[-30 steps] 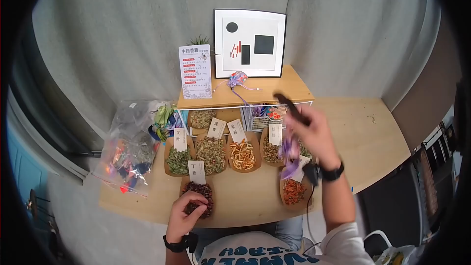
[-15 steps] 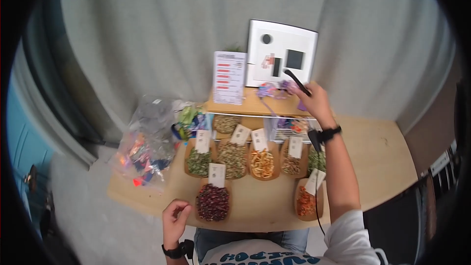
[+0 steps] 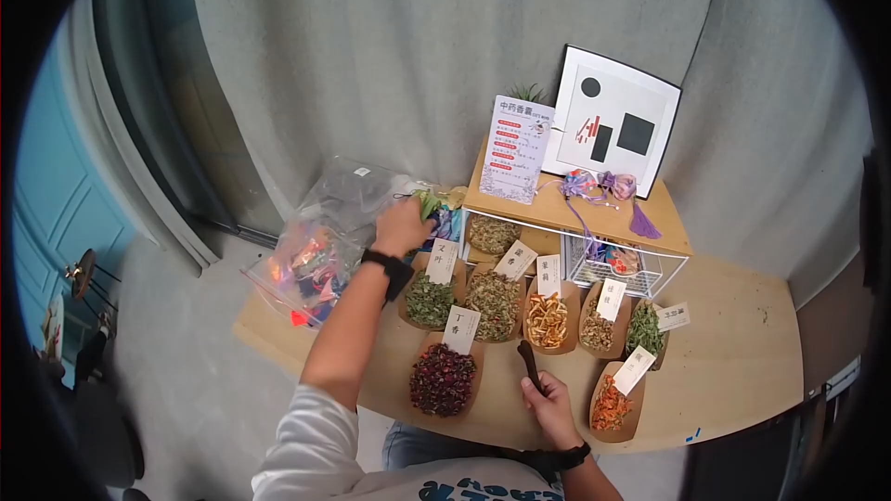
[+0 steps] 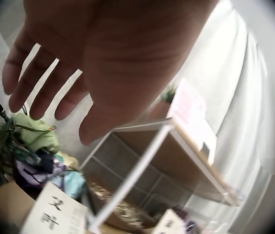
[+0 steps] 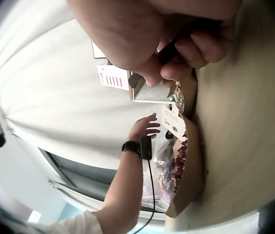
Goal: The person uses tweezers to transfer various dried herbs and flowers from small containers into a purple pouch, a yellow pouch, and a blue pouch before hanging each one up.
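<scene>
My left hand (image 3: 404, 227) reaches to the back left, over a pile of green and blue cloth pouches (image 3: 447, 223). In the left wrist view its fingers (image 4: 42, 95) are straight and spread above the green pouch (image 4: 35, 132), with nothing in them. Near the front of the table, my right hand (image 3: 549, 404) grips a dark wooden spoon (image 3: 529, 364), its end pointing up and away. Two drawstring sachets, one patterned (image 3: 581, 185) and one pink-purple with a tassel (image 3: 618, 186), lie side by side on the wooden shelf (image 3: 548, 208).
Labelled paper trays of dried herbs stand in a row, with dark red petals (image 3: 443, 378) at front left and orange petals (image 3: 612, 404) at right. A clear plastic bag (image 3: 311, 264) lies at the left edge. A sign (image 3: 516, 150) and framed picture (image 3: 613, 121) stand on the shelf.
My right hand has left the pink-purple sachet on the shelf and come back to the table front with the spoon. My left hand has moved from the dark red petals to the pouches.
</scene>
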Demonstrator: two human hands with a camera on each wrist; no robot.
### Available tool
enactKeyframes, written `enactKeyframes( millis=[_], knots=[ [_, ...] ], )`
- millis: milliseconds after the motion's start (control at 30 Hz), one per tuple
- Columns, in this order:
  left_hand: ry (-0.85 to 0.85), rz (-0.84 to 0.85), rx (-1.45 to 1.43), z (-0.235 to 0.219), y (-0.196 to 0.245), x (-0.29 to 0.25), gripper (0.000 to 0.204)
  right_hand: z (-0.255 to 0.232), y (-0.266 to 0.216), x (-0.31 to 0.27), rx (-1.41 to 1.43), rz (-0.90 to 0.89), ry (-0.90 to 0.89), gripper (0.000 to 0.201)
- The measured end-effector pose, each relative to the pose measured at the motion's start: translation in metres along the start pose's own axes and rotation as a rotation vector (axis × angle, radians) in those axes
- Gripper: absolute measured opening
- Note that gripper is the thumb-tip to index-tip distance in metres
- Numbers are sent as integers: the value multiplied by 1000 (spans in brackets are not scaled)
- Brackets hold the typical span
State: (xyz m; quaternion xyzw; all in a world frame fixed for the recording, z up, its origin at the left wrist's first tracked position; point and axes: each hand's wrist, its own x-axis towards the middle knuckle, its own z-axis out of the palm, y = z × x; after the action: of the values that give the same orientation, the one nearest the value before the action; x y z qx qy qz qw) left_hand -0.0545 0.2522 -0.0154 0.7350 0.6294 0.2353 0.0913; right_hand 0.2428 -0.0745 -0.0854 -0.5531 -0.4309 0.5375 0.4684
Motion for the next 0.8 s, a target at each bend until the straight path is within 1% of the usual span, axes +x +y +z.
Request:
enactKeyframes(
  millis=[67,133,167,200,233,267,300,367,400,433,467,500,533,567,600,633,667,700,733,767,800],
  knots=[
    [191,-32,182,22,-4,27,43,-2,10,-3,12,21,22,26],
    [209,0,222,52,-23,46,40,-3,13,-4,48,46,54,27],
    [228,22,271,60,-33,54,38,-5,16,-4,49,41,65,27],
    [228,33,266,62,-37,59,38,-7,20,-4,23,22,38,28],
    [247,-52,183,64,-40,64,32,-10,21,-3,-4,3,10,28],
    [262,-140,101,63,-45,67,26,-12,21,-3,-4,3,17,28],
    [258,-139,101,60,-55,66,26,-12,21,-3,-17,-1,7,29],
    [579,-8,-305,50,-74,58,14,-10,22,-1,-28,8,-1,30],
    [646,52,-428,32,-67,38,11,-10,21,0,8,-14,-16,31],
    [704,110,-554,3,-52,9,10,-12,22,-3,44,-31,-24,31],
    [673,96,-696,-19,-38,-22,10,-14,24,-4,48,-9,-7,31],
    [641,78,-835,-38,-25,-56,11,-16,26,-5,40,-17,-25,31],
    [614,94,-927,-52,-12,-92,10,-16,25,-6,32,-29,-47,31],
    [593,108,-1016,-60,0,-128,10,-15,24,-7,28,-20,-32,34],
    [537,38,-1046,-65,12,-162,14,-18,25,-5,33,-6,-30,34],
    [485,-33,-1073,-61,25,-197,17,-21,30,-1,21,-25,-62,36],
    [281,-7,-1244,-42,38,-249,19,-20,36,-2,14,-36,-101,38],
    [179,63,-1338,-33,50,-268,23,-19,37,-3,13,-41,-77,40],
    [44,96,-1385,-31,66,-282,22,-17,36,-5,19,-29,-78,40],
    [-31,-7,-1417,-18,73,-296,23,-16,32,-7,67,-63,-50,38],
    [-37,-23,-1415,-9,77,-302,23,-15,25,-9,114,-94,-21,37]
  ],
)
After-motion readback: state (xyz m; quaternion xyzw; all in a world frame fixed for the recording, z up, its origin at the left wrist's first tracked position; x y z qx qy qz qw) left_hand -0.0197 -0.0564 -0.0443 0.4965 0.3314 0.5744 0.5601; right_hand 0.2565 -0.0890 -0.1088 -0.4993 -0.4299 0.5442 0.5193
